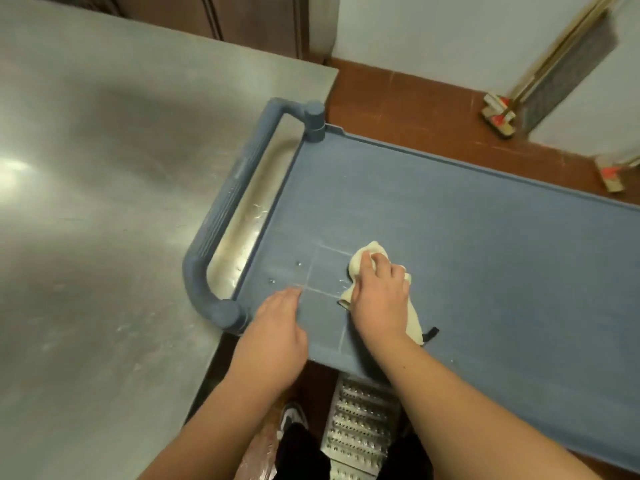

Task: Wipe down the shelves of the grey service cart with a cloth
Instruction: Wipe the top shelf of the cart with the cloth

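On the top shelf (pixel 485 237) of the grey cart, near the handle (pixel 221 216) end, lies a pale cream cloth (pixel 360 268), bunched up under the right hand (pixel 379 299). That hand presses down on the cloth with its fingers (pixel 381 266) curled over the bunched part, gripping it; a strip of the cloth trails back beside the wrist, ending in a small black tab (pixel 431 333) toward the near edge of the shelf. The left hand (pixel 277 327) rests on the shelf between the cloth and the handle, close to the near corner post (pixel 228 313), its fingers straight and flat and holding nothing. Thin wet streaks and a few droplets (pixel 298 264) mark the shelf between the two hands, forming faint straight lines. The handle is a ribbed grey loop joined to the shelf by two round posts. Beyond the handle, on the side away from the shelf, spreads a steel surface (pixel 86 168), dull and scuffed, with the handle overhanging its edge. Under the near edge of the shelf, the red-brown floor (pixel 415 109) carries a perforated metal plate (pixel 360 424), and beside it a shoe (pixel 291 414) and dark trouser legs show. Past the far edge of the shelf, long-handled cleaning tools (pixel 498 116) lean against a pale wall (pixel 450 36)
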Tool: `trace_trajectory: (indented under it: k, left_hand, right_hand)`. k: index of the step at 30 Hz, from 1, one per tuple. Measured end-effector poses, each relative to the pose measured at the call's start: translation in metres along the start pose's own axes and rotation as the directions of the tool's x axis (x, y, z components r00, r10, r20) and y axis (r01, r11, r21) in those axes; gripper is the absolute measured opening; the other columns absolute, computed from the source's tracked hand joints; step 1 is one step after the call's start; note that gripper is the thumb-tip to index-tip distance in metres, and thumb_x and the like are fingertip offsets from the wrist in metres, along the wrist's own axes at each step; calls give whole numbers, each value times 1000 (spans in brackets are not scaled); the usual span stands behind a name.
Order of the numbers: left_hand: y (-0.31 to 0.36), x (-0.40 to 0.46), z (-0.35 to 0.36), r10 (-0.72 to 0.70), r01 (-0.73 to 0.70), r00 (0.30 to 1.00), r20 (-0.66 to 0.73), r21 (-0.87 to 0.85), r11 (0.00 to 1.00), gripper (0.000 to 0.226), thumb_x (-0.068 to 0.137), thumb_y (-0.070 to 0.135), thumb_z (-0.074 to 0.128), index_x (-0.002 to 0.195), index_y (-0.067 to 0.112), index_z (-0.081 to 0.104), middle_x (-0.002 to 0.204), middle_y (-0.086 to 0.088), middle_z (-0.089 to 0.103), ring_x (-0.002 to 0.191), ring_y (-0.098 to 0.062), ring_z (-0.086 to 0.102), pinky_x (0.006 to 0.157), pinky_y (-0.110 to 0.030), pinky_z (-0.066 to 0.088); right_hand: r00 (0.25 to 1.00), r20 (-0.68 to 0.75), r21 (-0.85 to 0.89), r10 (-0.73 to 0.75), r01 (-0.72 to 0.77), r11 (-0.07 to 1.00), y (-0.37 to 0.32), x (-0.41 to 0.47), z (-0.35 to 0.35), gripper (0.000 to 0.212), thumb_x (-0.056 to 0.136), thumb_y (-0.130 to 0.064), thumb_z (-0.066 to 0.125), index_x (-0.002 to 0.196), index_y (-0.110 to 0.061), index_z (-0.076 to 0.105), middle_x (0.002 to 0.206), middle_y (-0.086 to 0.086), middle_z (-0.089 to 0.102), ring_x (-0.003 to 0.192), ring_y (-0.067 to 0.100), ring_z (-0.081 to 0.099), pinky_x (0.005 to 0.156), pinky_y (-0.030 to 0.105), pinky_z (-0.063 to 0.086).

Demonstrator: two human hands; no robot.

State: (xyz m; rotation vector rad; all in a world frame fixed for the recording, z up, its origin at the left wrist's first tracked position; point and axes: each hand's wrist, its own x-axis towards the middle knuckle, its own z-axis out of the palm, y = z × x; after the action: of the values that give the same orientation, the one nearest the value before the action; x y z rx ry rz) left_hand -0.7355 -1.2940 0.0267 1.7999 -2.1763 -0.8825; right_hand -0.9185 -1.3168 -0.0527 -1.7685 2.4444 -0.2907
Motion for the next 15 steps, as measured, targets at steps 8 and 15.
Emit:
trace_trajectory:
  k: [8,15]
  left_hand:
    - [-41,-11,-44,59,-64,998,-32,-176,982,61,88,9,43,145,27,29,143,10,40,126,-3,40,108,-18,31]
    - [-54,-16,-48,25,-32,999,-34,-210,977,65,88,7,42,148,25,26,151,11,33,131,3,33,103,-9,24]
  right_hand:
    - [971,90,116,-221,210,971,-148,0,21,51,90,-18,54,140,-17,45,138,1,47,107,26,41,95,41,40]
    - [947,78,113,-311,302,947,-153,-3,28,49,93,-28,50,140,-21,44,136,-1,49,103,24,42,94,38,39]
